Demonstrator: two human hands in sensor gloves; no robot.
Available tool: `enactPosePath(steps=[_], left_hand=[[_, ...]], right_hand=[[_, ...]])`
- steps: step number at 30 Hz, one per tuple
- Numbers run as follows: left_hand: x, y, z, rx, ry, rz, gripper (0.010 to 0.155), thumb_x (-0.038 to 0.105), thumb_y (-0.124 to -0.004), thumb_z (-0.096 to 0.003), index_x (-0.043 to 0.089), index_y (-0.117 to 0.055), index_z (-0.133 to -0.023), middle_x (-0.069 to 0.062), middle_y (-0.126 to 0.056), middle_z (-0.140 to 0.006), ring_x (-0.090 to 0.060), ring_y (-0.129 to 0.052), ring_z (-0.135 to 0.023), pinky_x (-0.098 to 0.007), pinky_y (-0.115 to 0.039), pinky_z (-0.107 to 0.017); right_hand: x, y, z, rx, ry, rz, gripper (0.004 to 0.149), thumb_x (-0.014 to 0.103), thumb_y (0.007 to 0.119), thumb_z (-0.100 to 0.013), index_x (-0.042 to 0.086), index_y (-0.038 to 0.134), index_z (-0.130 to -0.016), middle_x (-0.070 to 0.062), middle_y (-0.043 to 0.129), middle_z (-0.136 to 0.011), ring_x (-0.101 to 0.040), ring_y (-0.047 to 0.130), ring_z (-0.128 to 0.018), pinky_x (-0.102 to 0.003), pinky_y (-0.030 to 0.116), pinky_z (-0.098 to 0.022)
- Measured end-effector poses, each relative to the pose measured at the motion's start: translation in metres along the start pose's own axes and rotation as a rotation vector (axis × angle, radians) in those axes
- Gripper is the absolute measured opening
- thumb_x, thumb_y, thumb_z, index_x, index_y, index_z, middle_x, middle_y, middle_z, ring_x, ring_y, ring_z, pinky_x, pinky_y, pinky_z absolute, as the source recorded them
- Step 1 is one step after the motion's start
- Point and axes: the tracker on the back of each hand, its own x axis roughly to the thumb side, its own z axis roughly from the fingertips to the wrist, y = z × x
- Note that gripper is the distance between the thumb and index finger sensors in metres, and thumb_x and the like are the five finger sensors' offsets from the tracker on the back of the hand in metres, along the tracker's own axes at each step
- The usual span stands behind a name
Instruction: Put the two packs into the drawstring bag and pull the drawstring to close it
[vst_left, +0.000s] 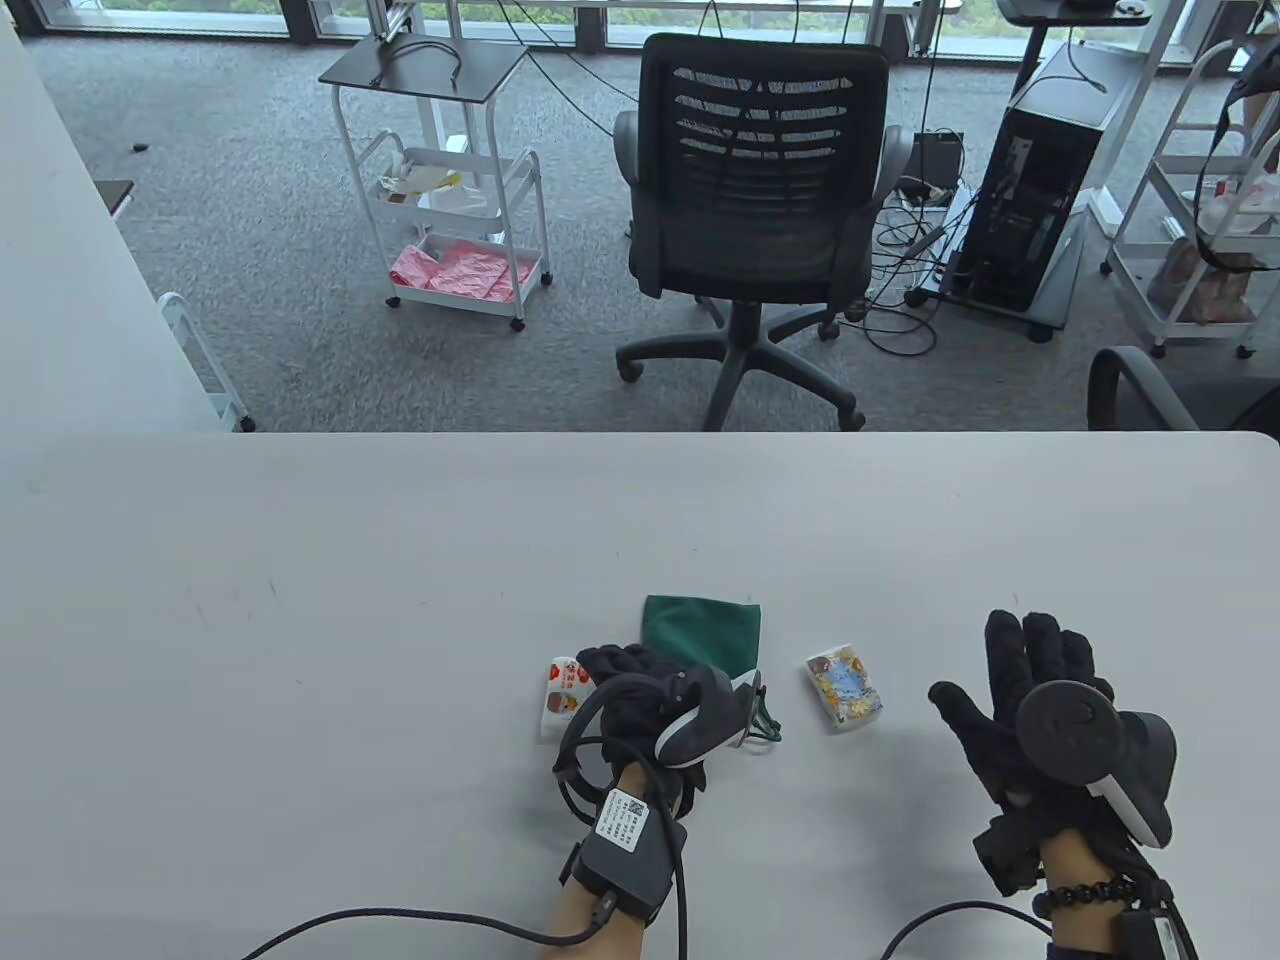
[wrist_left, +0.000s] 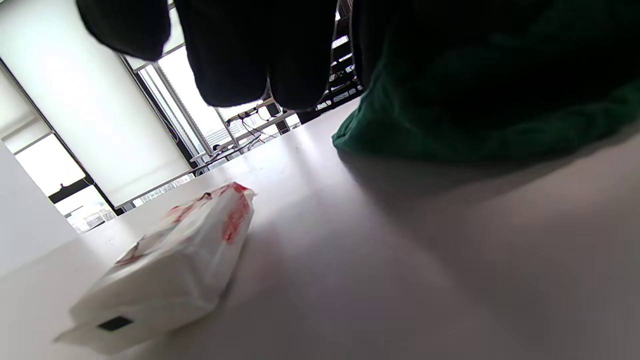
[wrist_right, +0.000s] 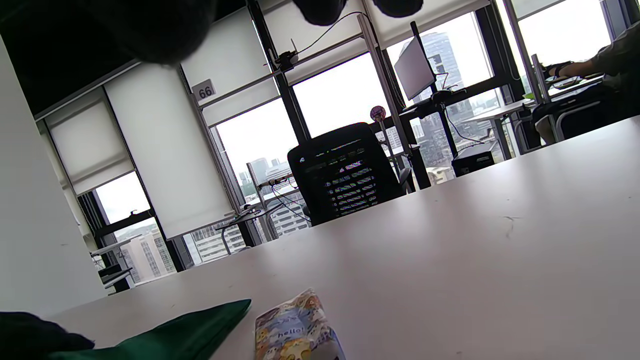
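Left hand (vst_left: 640, 690) down on the green bag (vst_left: 705, 635), grip unclear, maybe to hold it open; right hand (vst_left: 1030, 700) spread, holding nothing; both packs (vst_left: 565, 695) (vst_left: 845, 690) beside it on the worktop (vst_left: 400, 560).

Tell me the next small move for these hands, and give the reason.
Probably the left hand should lift the mouth of the green cloth drawstring bag it is on. Both packs, the red-and-white pack and the cartoon-printed pack, lie outside the bag on the white table, and the right hand hovers open.
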Motion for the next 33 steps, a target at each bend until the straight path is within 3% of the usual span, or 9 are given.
enactPosePath(steps=[6,13,16,23,28,33], left_hand=[[-0.022,0.041,0.014,0.111,0.040,0.194,0.048,0.046,-0.066,-0.0534,0.024,-0.076,-0.095,-0.014,-0.088,-0.092,-0.029,-0.108,-0.067,-0.051,-0.088,-0.055],[-0.059,0.077,0.055,0.295,0.030,0.403,0.046,0.043,-0.077,-0.0510,0.017,-0.084,-0.088,-0.005,-0.099,-0.067,-0.012,-0.112,-0.039,-0.040,-0.096,-0.042],[-0.066,0.078,0.064,0.371,0.039,0.492,0.049,0.043,-0.082,-0.0488,0.016,-0.081,-0.090,-0.002,-0.102,-0.059,-0.008,-0.113,-0.031,-0.036,-0.098,-0.037],[-0.092,0.066,0.082,0.461,0.099,0.740,0.043,0.050,-0.082,-0.0483,0.017,-0.090,-0.076,0.004,-0.104,-0.047,-0.004,-0.112,-0.020,-0.032,-0.099,-0.030],[-0.103,0.061,0.080,0.455,0.103,0.797,0.043,0.052,-0.080,-0.0492,0.017,-0.091,-0.072,0.007,-0.104,-0.044,-0.002,-0.111,-0.017,-0.031,-0.100,-0.029],[-0.101,0.054,0.079,0.442,0.109,0.806,0.042,0.052,-0.079,-0.0494,0.017,-0.091,-0.071,0.007,-0.104,-0.042,-0.001,-0.111,-0.015,-0.030,-0.100,-0.027]], right_hand=[[-0.008,0.011,-0.003,0.053,0.025,-0.003,0.083,0.053,0.070,-0.051,0.005,0.036,-0.109,-0.034,0.029,-0.110,-0.066,0.030,-0.096,-0.083,0.035,-0.061],[-0.006,0.020,-0.004,0.084,0.023,0.008,0.082,0.053,0.069,-0.051,0.005,0.037,-0.108,-0.034,0.031,-0.111,-0.065,0.034,-0.096,-0.082,0.037,-0.061],[-0.001,0.030,-0.007,0.112,0.007,0.053,0.080,0.053,0.069,-0.051,0.007,0.039,-0.108,-0.033,0.034,-0.111,-0.065,0.037,-0.097,-0.082,0.039,-0.062],[0.029,0.074,-0.034,0.323,-0.027,0.199,0.079,0.055,0.069,-0.050,0.011,0.040,-0.109,-0.033,0.039,-0.110,-0.063,0.045,-0.097,-0.079,0.045,-0.064],[0.048,0.107,-0.056,0.376,0.008,0.235,0.078,0.055,0.069,-0.050,0.014,0.039,-0.109,-0.034,0.038,-0.110,-0.063,0.045,-0.097,-0.079,0.045,-0.065],[0.055,0.141,-0.059,0.431,-0.007,0.320,0.079,0.055,0.069,-0.049,0.016,0.037,-0.109,-0.035,0.038,-0.110,-0.064,0.048,-0.096,-0.079,0.048,-0.064]])
